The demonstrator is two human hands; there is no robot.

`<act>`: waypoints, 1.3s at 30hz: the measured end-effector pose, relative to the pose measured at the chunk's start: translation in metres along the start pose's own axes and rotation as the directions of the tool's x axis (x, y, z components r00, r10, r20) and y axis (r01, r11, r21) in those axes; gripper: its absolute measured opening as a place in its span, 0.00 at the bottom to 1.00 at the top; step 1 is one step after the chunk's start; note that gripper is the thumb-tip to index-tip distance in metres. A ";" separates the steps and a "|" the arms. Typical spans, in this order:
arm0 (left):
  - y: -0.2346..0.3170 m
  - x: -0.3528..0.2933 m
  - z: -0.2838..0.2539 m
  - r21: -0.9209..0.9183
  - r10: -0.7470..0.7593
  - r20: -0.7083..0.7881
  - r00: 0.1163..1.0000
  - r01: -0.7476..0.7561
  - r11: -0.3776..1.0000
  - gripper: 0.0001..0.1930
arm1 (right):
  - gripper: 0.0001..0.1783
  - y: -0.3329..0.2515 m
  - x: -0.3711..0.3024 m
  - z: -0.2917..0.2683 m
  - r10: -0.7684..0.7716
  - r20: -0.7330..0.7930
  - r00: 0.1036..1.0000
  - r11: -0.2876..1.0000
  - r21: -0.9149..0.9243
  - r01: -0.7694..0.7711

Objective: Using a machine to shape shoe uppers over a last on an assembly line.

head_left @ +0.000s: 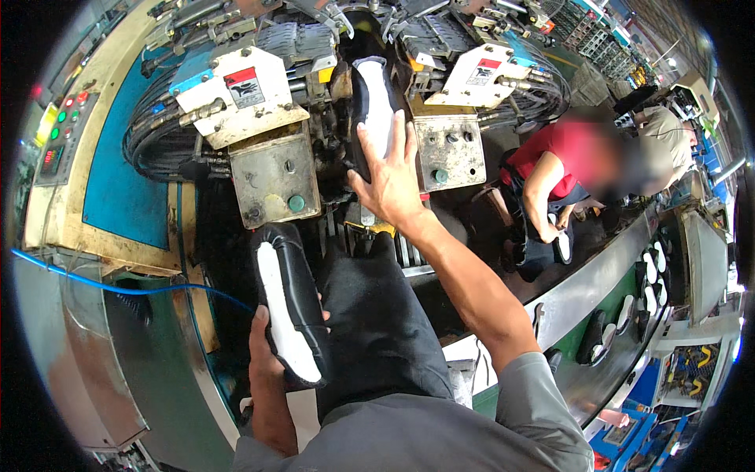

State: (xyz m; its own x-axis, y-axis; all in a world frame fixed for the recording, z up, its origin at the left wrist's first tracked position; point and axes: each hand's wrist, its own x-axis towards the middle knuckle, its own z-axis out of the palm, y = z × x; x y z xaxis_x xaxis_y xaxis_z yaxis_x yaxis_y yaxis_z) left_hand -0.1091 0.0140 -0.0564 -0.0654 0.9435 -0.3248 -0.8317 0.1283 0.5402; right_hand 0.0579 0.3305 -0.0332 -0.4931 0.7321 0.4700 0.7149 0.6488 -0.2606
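Right hand point(391, 182): I have it laid flat, fingers spread, on the black-and-white shoe point(376, 110) that sits sole-out in the machine point(271, 169) — a wide grip, pressing rather than clasping.
Left hand point(267, 354): its grip is wrapped around a second black shoe with a white sole point(288, 315), held low by my lap, sole up.
Where the shoes are: one up between the machine's two cream-coloured clamp heads, the other well apart from it, down in my left hand.
Step in hand: by my reading, seating or steadying the shoe in the machine while the other one waits.
What the next move calls for: I judge a firm, square push on the mounted shoe — and fingers clear of the clamp heads on either side.
Around me: green buttons on the metal boxes under the heads; a person in a red shirt point(562, 157) works at the conveyor point(590, 291) to my right, where more shoes lie.
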 end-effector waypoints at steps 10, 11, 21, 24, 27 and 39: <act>-0.012 0.032 0.026 0.131 -0.055 -0.070 0.996 0.064 0.989 0.42 | 0.46 0.011 0.013 0.016 -0.136 -0.118 0.984 0.989 0.038 0.142; -0.013 0.036 0.032 0.221 -0.028 -0.094 0.995 0.048 0.974 0.45 | 0.46 0.014 0.024 0.020 -0.142 -0.134 0.981 0.988 0.034 0.148; -0.011 0.086 0.052 0.544 0.028 -0.202 0.979 0.088 0.835 0.49 | 0.45 0.035 0.101 0.046 -0.144 -0.250 0.958 0.985 0.055 0.163; -0.014 0.100 0.054 0.572 0.016 -0.235 0.972 0.125 0.811 0.50 | 0.45 0.035 0.106 0.042 -0.119 -0.202 0.972 0.983 0.113 0.144; -0.018 0.109 0.053 0.629 0.067 -0.156 0.986 0.046 0.776 0.47 | 0.45 0.033 0.114 0.037 -0.099 -0.155 0.983 0.978 0.169 0.125; -0.022 0.098 0.052 0.548 0.082 -0.181 0.980 0.032 0.836 0.48 | 0.48 0.020 0.077 0.016 -0.069 -0.112 0.991 0.879 0.463 0.114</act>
State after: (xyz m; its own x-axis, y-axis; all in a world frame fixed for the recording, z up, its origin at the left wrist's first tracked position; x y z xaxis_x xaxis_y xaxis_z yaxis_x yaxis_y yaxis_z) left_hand -0.0682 0.1201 -0.0596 -0.2319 0.8798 -0.4149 -0.3956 0.3043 0.8665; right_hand 0.0263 0.4032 -0.0161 -0.4825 0.6575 0.5787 0.3426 0.7497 -0.5661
